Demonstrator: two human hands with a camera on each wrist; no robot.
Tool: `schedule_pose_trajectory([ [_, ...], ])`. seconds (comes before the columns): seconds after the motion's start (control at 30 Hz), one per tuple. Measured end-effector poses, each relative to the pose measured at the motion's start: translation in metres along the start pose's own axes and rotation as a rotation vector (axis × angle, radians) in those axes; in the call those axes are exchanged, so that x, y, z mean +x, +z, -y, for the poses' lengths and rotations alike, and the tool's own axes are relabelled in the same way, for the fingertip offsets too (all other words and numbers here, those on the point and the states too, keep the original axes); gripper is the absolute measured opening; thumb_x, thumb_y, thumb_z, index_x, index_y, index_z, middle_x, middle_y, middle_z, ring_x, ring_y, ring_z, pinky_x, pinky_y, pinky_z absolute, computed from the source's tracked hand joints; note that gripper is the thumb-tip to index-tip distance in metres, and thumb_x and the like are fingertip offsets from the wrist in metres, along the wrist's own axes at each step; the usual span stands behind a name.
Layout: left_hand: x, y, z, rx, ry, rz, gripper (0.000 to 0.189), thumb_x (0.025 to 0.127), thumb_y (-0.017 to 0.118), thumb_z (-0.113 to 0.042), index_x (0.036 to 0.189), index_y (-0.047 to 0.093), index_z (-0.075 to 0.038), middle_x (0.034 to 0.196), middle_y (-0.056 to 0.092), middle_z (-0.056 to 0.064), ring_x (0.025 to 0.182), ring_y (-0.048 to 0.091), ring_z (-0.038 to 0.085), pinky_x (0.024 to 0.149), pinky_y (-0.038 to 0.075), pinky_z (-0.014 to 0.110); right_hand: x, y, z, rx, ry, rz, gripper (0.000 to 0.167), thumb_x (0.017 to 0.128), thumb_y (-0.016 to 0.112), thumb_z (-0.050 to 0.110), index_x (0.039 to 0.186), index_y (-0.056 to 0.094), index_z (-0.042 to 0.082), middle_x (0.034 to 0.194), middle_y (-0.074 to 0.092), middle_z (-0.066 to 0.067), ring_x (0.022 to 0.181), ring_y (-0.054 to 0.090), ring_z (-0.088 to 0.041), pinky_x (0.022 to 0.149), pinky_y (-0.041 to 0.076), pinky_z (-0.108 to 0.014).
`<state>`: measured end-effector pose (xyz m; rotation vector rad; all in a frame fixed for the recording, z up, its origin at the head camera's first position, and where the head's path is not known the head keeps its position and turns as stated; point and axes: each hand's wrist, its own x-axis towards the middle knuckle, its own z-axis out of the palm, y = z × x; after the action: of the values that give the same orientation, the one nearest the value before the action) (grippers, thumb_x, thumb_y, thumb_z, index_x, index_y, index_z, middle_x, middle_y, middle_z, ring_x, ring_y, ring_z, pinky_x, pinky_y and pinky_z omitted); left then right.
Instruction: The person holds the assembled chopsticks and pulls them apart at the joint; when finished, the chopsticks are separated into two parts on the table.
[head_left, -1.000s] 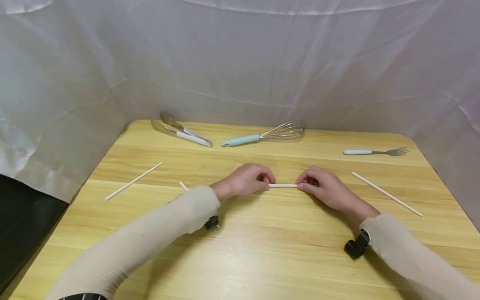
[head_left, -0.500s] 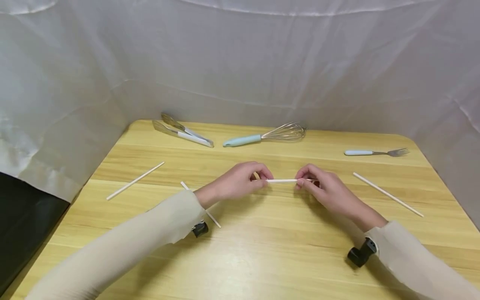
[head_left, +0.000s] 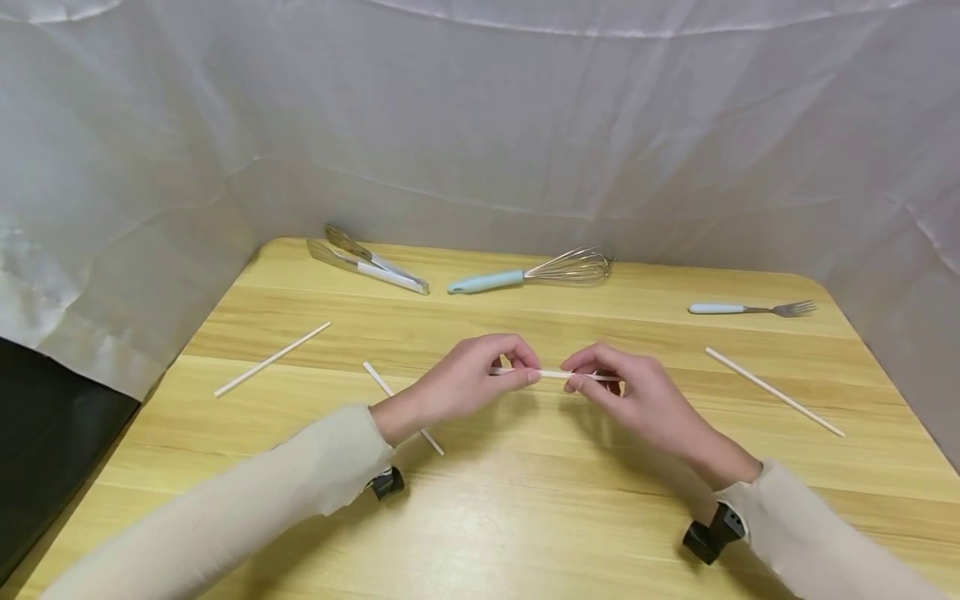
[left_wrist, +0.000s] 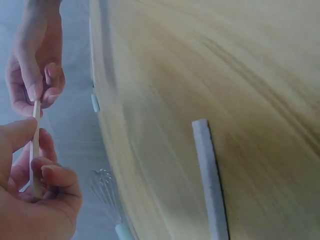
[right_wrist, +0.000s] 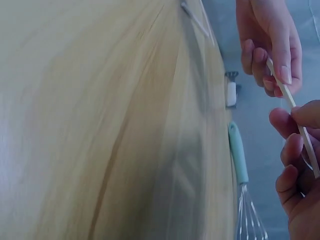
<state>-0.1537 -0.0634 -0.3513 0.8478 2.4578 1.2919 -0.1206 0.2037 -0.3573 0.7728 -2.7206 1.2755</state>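
A thin white stick [head_left: 555, 374] is stretched level between both hands, raised over the wooden table. My left hand [head_left: 471, 377] pinches its left part between thumb and fingertips. Its right part is pinched the same way by my right hand [head_left: 648, 400], with the end showing past the fingers. The two hands are a short gap apart; in the right wrist view the stick [right_wrist: 289, 96] runs slanting from one hand to the other. Below my left wrist, another white stick [head_left: 379, 380] lies on the table, partly hidden by the arm.
More white sticks lie at the left [head_left: 272, 360] and right [head_left: 775, 392] of the table. Along the back are tongs [head_left: 390, 277], a whisk [head_left: 487, 282] with a pale blue handle and a fork [head_left: 717, 308]. A grey curtain [head_left: 480, 125] hangs behind.
The pinched stick has risen off the table with both hands. My right hand has slid inward along it, and the gap between the hands has narrowed.
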Motion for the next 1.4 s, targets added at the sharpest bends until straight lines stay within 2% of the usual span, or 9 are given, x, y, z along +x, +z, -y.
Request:
schedule_pose_trajectory([
  [0.23, -0.015, -0.003, -0.002, 0.067, 0.082, -0.04, 0.009, 0.108, 0.072, -0.027, 0.112, 0.073, -0.02, 0.103, 0.07, -0.008, 0.087, 0.06, 0.018, 0.075, 0.049, 0.025, 0.0, 0.005, 0.011, 0.051, 0.017, 0.015, 0.009, 0.104, 0.076, 0.013, 0.113, 0.078, 0.012, 0.093, 0.081, 0.008, 0.084, 0.076, -0.019, 0.079, 0.062, -0.022],
  [0.37, -0.024, -0.001, -0.003, 0.102, 0.112, -0.068, 0.009, 0.108, 0.071, -0.028, 0.114, 0.072, -0.021, 0.103, 0.067, -0.01, 0.08, 0.054, 0.013, 0.071, 0.046, 0.024, 0.0, 0.006, 0.014, 0.062, 0.014, 0.015, 0.008, 0.104, 0.075, 0.011, 0.111, 0.078, 0.012, 0.091, 0.081, 0.008, 0.083, 0.077, -0.017, 0.078, 0.062, -0.022],
  [0.5, -0.029, 0.001, -0.003, 0.13, 0.129, -0.098, 0.009, 0.109, 0.071, -0.028, 0.114, 0.072, -0.021, 0.105, 0.067, -0.01, 0.083, 0.055, 0.01, 0.072, 0.047, 0.025, 0.0, 0.008, 0.016, 0.07, -0.003, 0.01, 0.007, 0.103, 0.076, 0.01, 0.11, 0.077, 0.011, 0.09, 0.081, 0.008, 0.083, 0.078, -0.015, 0.079, 0.064, -0.023],
  [0.73, -0.032, 0.003, -0.005, 0.15, 0.141, -0.136, 0.008, 0.108, 0.072, -0.029, 0.111, 0.073, -0.021, 0.105, 0.069, -0.01, 0.092, 0.06, 0.009, 0.079, 0.051, 0.027, 0.0, 0.012, 0.018, 0.064, -0.052, -0.002, 0.007, 0.102, 0.076, 0.007, 0.106, 0.077, 0.012, 0.088, 0.081, 0.008, 0.074, 0.073, -0.015, 0.067, 0.06, -0.021],
  [0.97, -0.034, 0.003, -0.006, 0.17, 0.148, -0.161, 0.007, 0.107, 0.073, -0.027, 0.109, 0.073, -0.02, 0.105, 0.069, -0.009, 0.094, 0.062, 0.009, 0.081, 0.051, 0.027, 0.001, 0.015, 0.019, 0.076, -0.146, 0.022, 0.011, 0.103, 0.071, 0.0, 0.108, 0.071, 0.009, 0.092, 0.083, 0.006, 0.086, 0.08, -0.012, 0.072, 0.059, -0.019],
  [1.17, -0.036, 0.002, -0.008, 0.191, 0.174, -0.183, 0.008, 0.107, 0.073, -0.026, 0.109, 0.073, -0.019, 0.106, 0.069, -0.008, 0.094, 0.062, 0.009, 0.081, 0.052, 0.027, 0.002, 0.016, 0.021, 0.106, -0.116, 0.025, 0.01, 0.104, 0.071, 0.001, 0.11, 0.075, 0.008, 0.093, 0.083, 0.005, 0.092, 0.082, -0.012, 0.085, 0.064, -0.022],
  [1.23, -0.036, 0.002, -0.008, 0.191, 0.178, -0.185, 0.008, 0.107, 0.073, -0.026, 0.109, 0.073, -0.019, 0.106, 0.069, -0.008, 0.094, 0.061, 0.008, 0.08, 0.051, 0.026, 0.003, 0.017, 0.02, 0.1, -0.123, 0.021, 0.008, 0.104, 0.071, 0.002, 0.109, 0.076, 0.007, 0.092, 0.083, 0.005, 0.092, 0.082, -0.013, 0.086, 0.064, -0.022],
  [1.33, -0.036, 0.003, -0.008, 0.194, 0.189, -0.187, 0.007, 0.107, 0.074, -0.026, 0.108, 0.072, -0.019, 0.105, 0.069, -0.008, 0.092, 0.06, 0.008, 0.078, 0.05, 0.026, 0.003, 0.018, 0.02, 0.084, -0.155, 0.014, 0.004, 0.105, 0.071, 0.004, 0.106, 0.075, 0.004, 0.089, 0.083, 0.004, 0.089, 0.081, -0.011, 0.08, 0.063, -0.02],
  [1.4, -0.037, 0.003, -0.007, 0.197, 0.193, -0.185, 0.007, 0.107, 0.073, -0.026, 0.108, 0.072, -0.019, 0.104, 0.068, -0.008, 0.091, 0.06, 0.008, 0.077, 0.05, 0.026, 0.003, 0.018, 0.019, 0.071, -0.176, 0.009, 0.005, 0.106, 0.071, 0.006, 0.104, 0.075, 0.003, 0.088, 0.082, 0.004, 0.081, 0.079, -0.01, 0.069, 0.06, -0.017],
])
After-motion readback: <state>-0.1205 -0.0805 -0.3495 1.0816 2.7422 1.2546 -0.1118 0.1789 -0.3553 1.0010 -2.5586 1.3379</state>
